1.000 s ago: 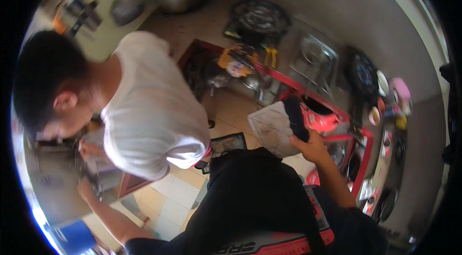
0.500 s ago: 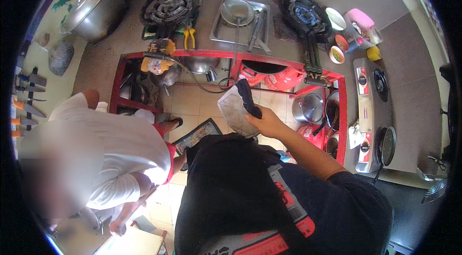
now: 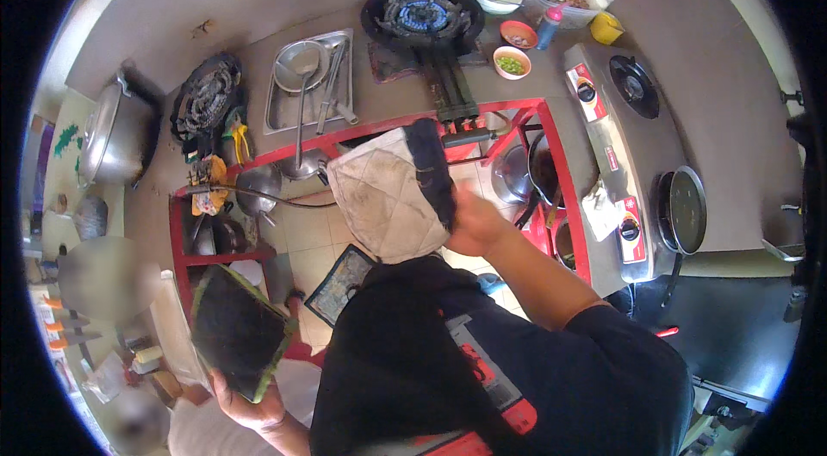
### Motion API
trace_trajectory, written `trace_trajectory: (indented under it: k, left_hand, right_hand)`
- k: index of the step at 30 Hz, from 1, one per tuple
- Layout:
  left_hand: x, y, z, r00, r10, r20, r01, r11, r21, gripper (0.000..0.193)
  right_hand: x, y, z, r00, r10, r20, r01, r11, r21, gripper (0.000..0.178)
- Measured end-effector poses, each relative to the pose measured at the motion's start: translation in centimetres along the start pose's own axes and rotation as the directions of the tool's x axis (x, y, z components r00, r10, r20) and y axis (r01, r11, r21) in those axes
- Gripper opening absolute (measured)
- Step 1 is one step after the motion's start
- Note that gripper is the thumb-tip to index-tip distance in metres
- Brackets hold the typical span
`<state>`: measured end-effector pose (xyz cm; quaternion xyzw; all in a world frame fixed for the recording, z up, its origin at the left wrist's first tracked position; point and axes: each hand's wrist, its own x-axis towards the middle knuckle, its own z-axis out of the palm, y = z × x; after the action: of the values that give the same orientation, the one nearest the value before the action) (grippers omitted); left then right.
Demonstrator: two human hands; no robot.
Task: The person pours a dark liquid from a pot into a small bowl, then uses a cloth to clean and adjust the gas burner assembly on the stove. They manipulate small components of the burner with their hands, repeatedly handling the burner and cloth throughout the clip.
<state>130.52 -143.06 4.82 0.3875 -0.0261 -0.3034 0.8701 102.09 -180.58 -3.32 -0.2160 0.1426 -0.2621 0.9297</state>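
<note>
My right hand grips a quilted pot holder by its dark edge. Its cream, stained face is held in front of my body, before the red-framed counter. At the lower left my left hand is closed on the lower corner of a dark pot holder with a green border, raised upright. The two pot holders are apart. Ahead of my right hand, a gas burner burns with a blue flame and carries no pan.
A second burner, a lidded pot and a metal tray with strainer line the counter. Bowls stand right of the lit burner. A two-burner stove holds a frying pan. A person in a white shirt is close at left.
My view has swung right, and my right hand's pot holder now faces me broadly. My left hand has come into view with the dark pot holder. The person has shifted lower left.
</note>
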Motion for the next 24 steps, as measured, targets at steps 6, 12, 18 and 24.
trace_trajectory:
  k: [6, 12, 18, 24]
  left_hand:
    - [4.1, -4.4, 4.6, 0.894, -0.091, 0.44, 0.159, 0.98, -0.121, 0.077]
    - [7.5, -4.1, 3.2, 0.912, -0.266, 0.313, 0.093, 0.876, 0.473, 0.077]
    - [9.3, -4.0, 4.2, 0.865, -0.413, 0.285, 0.15, 0.755, 0.639, 0.066]
    - [9.4, -9.0, 4.2, 0.714, -0.398, 0.575, 0.222, 0.909, 0.354, 0.047]
  right_hand:
    - [-1.6, -2.4, 0.1, 0.999, 0.0, 0.054, -0.024, 0.892, 0.451, 0.104]
    - [-1.6, 2.6, 0.4, 0.997, 0.035, 0.07, -0.066, 0.846, 0.529, 0.092]
    - [-0.4, 3.7, 4.4, 0.993, 0.114, 0.039, -0.116, 0.992, 0.042, 0.075]
    - [4.4, 10.9, 11.2, 0.989, 0.082, 0.126, 0.012, 0.791, -0.611, 0.08]
